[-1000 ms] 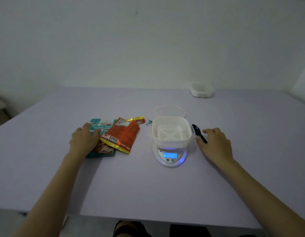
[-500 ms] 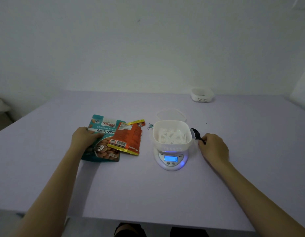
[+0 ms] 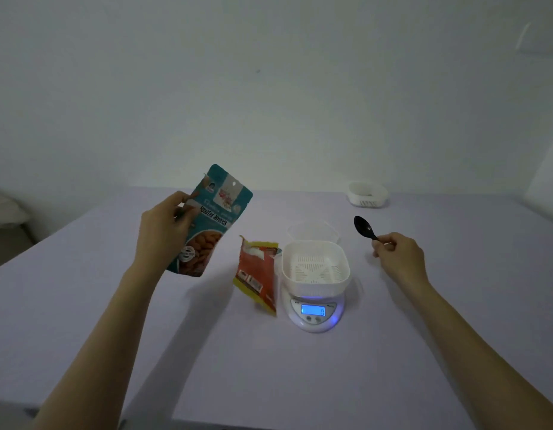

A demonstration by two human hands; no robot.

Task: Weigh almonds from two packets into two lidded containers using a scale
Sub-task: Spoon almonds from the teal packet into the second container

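Lilac tabletop (image 3: 300, 383), dim room: my left hand (image 3: 163, 231) pinched the teal almond pouch (image 3: 211, 223) by its edge, aloft beside the scale (image 3: 315, 315). It looked light, floppy and slippery. My right hand (image 3: 396, 252) gripped the black spoon (image 3: 363, 227).

- Teal packet (image 3: 210, 219): "Roasted Almonds" across the front; smaller print too blurred to read.
- Scale (image 3: 314, 311) display: lit blue, showing "0".
- Orange packet (image 3: 257, 273): print unreadable.
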